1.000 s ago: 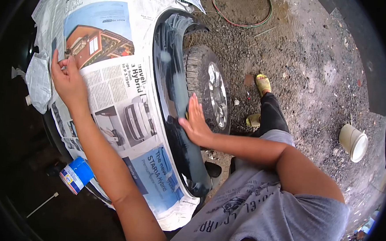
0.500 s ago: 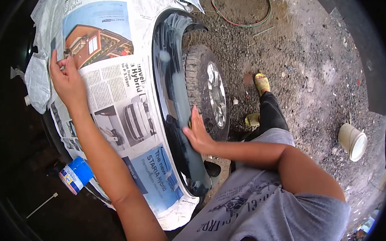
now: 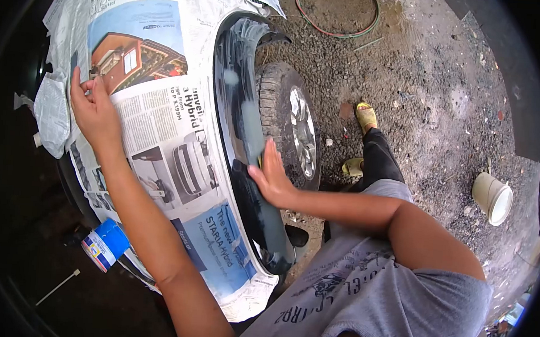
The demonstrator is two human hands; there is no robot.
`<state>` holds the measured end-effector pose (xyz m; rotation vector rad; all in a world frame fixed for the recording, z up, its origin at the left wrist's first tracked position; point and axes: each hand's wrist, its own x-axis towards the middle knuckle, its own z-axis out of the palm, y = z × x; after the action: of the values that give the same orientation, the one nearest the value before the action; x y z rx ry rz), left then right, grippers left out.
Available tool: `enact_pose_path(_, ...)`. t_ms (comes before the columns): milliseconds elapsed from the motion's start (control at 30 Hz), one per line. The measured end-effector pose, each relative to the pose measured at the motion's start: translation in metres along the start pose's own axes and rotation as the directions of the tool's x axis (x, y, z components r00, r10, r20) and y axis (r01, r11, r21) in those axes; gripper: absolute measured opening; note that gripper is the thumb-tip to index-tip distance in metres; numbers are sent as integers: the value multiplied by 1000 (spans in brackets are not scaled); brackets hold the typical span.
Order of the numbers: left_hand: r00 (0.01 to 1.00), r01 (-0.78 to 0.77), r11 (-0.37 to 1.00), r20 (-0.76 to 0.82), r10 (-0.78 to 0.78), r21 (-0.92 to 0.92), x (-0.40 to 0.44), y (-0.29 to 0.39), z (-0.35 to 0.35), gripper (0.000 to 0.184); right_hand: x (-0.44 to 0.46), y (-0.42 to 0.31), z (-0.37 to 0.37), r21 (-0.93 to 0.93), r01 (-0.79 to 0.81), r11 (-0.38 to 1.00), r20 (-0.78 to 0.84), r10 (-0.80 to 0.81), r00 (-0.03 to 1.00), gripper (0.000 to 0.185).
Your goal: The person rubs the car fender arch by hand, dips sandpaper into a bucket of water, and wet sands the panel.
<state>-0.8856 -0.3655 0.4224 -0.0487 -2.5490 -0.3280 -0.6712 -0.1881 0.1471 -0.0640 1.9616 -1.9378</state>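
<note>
My left hand rests on the newspaper sheets covering a car's body panel. Its index finger is extended and the others are loosely curled, with nothing visible in them. A black wheel-arch fender edge shows beside the paper, with dull grey smoothed patches and whitish smears. My right hand lies flat against this fender, fingers stretched upward. A small yellow edge shows between its thumb and fingers; most of that piece is hidden under the palm. Just right of the hand is the tyre with its silver rim.
A blue-topped can stands at the left near a thin rod. On the gravel ground lie a coiled red-green hose and a white bucket. My yellow-slippered foot is beside the wheel.
My right hand has slid slightly up and left along the fender, the yellow piece moving with it. My left hand stays in the same place on the newspaper.
</note>
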Motion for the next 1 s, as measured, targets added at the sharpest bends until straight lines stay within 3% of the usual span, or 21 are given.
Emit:
enact_pose_path(100,1000,-26,1000,5,27,-5,-1,-1,-1,51,107,-34,-26,73,-62,995,-140,72,988,99)
enact_pose_path(200,1000,-30,999,8,30,-17,0,-2,-1,51,212,-56,-57,-55,-26,998,-258,11,966,96)
enact_pose_path(267,999,-50,998,-4,50,-26,0,-3,0,51,195,-51,-54,-145,109,983,-216,-139,967,93)
enact_pose_path(333,999,-51,998,-14,51,-29,-1,-2,1,51,118,-47,-42,-284,307,908,-89,-343,935,93)
enact_pose_path(400,999,-50,998,-8,49,-23,-1,2,0,52,34,-23,-23,-405,401,821,49,-419,907,94)
enact_pose_path(500,999,39,999,14,-38,-37,0,1,0,53,4,-3,-22,-455,541,707,207,-507,837,96)
enact_pose_path(567,1000,1,1000,11,-1,-22,1,4,0,53,62,-30,-38,-499,444,744,153,-429,890,97)
enact_pose_path(633,1000,-5,1000,12,5,-12,-3,1,-1,53,153,-50,-56,-324,310,894,-42,-341,939,97)
enact_pose_path(700,1000,-9,1000,13,9,-26,-1,0,1,53,218,-61,-73,-347,234,908,-78,-277,958,94)
enact_pose_path(800,1000,-20,1000,21,20,-20,0,-4,0,53,170,-52,-58,-372,434,820,-19,-474,880,88)
enact_pose_path(933,1000,-29,999,-1,29,-30,0,-2,0,53,-20,-7,-21,-333,606,722,309,-524,794,87)
enact_pose_path(967,1000,-20,999,6,20,-32,0,-2,0,53,-48,11,-23,-351,735,580,448,-585,675,88)
enact_pose_path(1000,1000,-9,999,12,10,-34,0,-2,0,53,-36,8,-25,-402,707,582,437,-556,707,88)
